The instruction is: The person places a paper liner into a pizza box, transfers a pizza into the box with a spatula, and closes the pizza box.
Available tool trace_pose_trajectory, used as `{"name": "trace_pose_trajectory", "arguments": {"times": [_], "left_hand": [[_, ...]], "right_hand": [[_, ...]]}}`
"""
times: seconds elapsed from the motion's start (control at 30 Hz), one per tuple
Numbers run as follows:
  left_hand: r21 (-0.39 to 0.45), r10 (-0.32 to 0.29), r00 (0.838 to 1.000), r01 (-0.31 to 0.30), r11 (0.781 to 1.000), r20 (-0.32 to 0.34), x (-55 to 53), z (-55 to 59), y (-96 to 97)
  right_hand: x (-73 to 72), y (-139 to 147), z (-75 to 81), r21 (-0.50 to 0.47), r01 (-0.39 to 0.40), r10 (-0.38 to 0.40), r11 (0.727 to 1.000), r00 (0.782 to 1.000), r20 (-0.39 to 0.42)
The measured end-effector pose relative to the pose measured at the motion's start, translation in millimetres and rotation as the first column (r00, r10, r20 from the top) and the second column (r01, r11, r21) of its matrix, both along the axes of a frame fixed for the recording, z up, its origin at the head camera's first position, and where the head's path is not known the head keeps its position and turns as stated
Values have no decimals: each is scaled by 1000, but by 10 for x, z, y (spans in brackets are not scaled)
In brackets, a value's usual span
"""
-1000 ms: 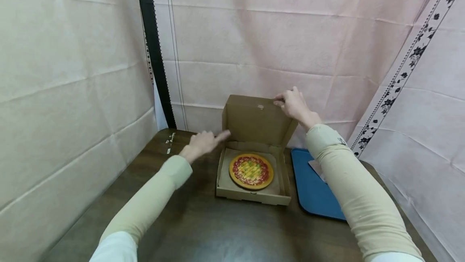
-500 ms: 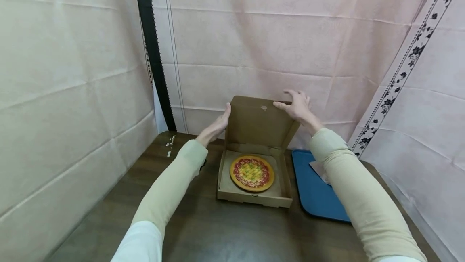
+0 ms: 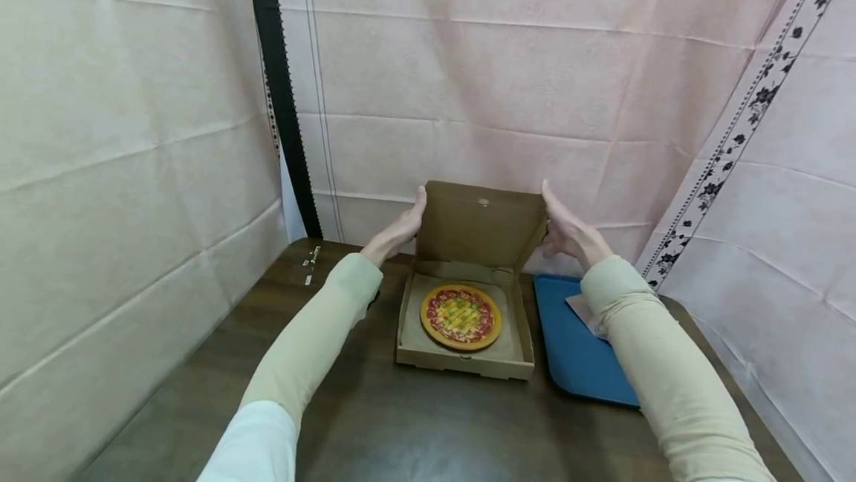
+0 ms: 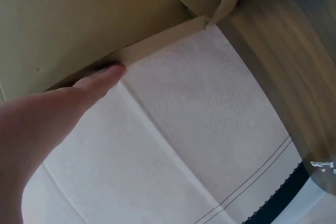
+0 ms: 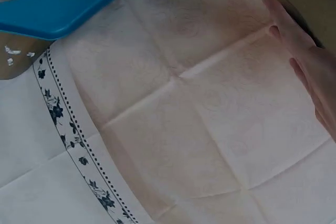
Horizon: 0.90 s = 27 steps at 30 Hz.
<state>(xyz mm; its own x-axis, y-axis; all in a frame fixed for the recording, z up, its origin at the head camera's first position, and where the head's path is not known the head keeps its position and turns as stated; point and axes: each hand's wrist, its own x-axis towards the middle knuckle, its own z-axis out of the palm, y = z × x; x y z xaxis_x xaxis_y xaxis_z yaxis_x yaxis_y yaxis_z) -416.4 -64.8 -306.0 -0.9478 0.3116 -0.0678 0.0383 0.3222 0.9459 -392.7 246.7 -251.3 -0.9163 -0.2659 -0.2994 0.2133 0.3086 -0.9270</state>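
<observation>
A cardboard pizza box [image 3: 466,367] stands on the table with its lid [image 3: 483,226] raised. Inside its base lies a round pizza [image 3: 461,317] with red and yellow topping. My left hand [image 3: 396,232] touches the lid's left side. A straight digit [image 4: 102,81] of it lies along the lid's side flap in the left wrist view, while its other fingers are hidden. At the opposite side, my right hand [image 3: 570,231] rests against the lid's edge, thumb pointing up. The right wrist view shows its loosely extended fingers [image 5: 296,38] beside the cardboard.
To the right of the box lies a blue tray [image 3: 582,363] with a flat pale piece [image 3: 583,313] on it, partly behind my right sleeve. Small whitish marks [image 3: 310,261] dot the table's back left corner. Pale cloth [image 3: 508,81] hangs close behind the box.
My left hand has risen from beside the box to the lid's left side. My right hand has left the lid's top edge and moved down onto its right side.
</observation>
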Motion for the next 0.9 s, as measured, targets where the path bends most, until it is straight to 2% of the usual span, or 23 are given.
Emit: {"name": "trace_pose_trajectory", "arguments": {"times": [0.23,0.3,0.47,0.67,0.77,0.9], "left_hand": [[60,-49,998,46,997,41,17,27,-82],[62,-43,998,40,997,39,43,22,-103],[45,-55,998,54,998,26,121,-25,-160],[1,-124,992,124,992,15,255,-144,-241],[-12,-158,987,158,987,0,303,-187,-255],[-39,-173,985,172,984,-27,332,-233,-257]], "right_hand": [[29,45,25,-73,-55,59,996,997,57],[44,81,11,-80,-80,86,994,994,66],[108,153,-63,-7,-154,154,988,987,37],[241,246,-178,42,-223,224,974,975,-6],[297,288,-240,58,-232,234,971,972,-24],[359,295,-306,147,-233,243,961,968,-57]]}}
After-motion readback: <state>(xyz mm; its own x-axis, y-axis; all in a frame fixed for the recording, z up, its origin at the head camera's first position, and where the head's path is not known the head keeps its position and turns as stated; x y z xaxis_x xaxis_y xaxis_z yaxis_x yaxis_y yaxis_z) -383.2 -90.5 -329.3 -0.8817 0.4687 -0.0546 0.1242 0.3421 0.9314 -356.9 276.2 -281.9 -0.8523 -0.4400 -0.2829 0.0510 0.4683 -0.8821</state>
